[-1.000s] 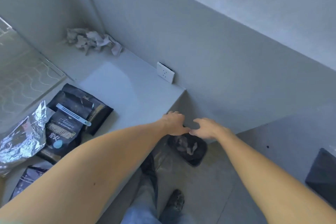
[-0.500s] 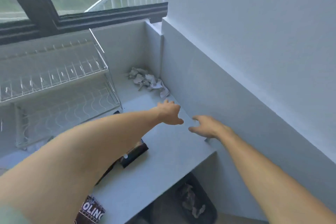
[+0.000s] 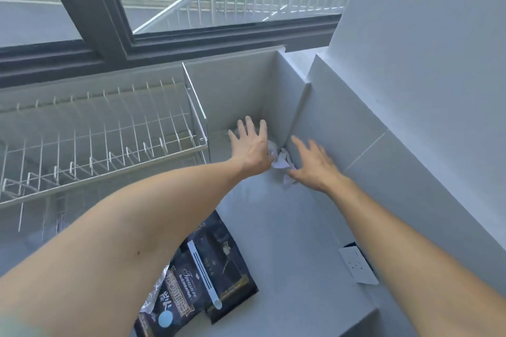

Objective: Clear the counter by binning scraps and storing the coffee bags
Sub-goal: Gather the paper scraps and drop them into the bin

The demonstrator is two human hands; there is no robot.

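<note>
On the grey worktop [image 3: 287,241], a wire dish rack [image 3: 104,145] stands left; dark coffee bags [image 3: 208,273] lie near, long axis running away from the viewer. Crumpled paper scraps [image 3: 279,160] sit in the far corner between left hand [image 3: 253,146] and right hand [image 3: 315,165], fingers spread, seemingly touching but not gripping

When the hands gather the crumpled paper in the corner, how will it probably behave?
The crumpled paper looks light and soft, so it should compress easily between the left hand and right hand. It seems to be several loose pieces, so bits may drop.
</note>
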